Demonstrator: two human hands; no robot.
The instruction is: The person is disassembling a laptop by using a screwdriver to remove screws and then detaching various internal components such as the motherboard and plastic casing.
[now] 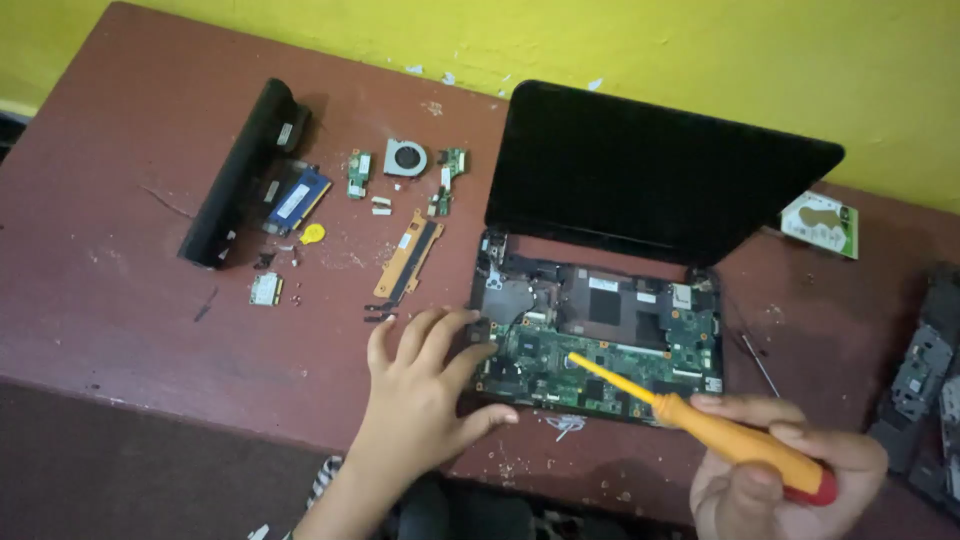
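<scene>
An opened small laptop (640,170) lies on the dark red table (130,320), its black screen tilted back and the green motherboard (600,345) exposed. My left hand (420,400) rests spread on the table, fingertips touching the left front edge of the laptop base. My right hand (790,475) grips an orange-handled screwdriver (700,425) with a red cap. Its yellow shaft points up-left and the tip sits on the motherboard near the middle.
Removed parts lie at the left: a long black battery (240,170), a blue memory stick (297,198), a small fan (405,158), small green boards (358,172), an orange strip (408,255), a yellow coin cell (313,234). A hard drive (822,222) and dark casing pieces (925,380) lie at the right.
</scene>
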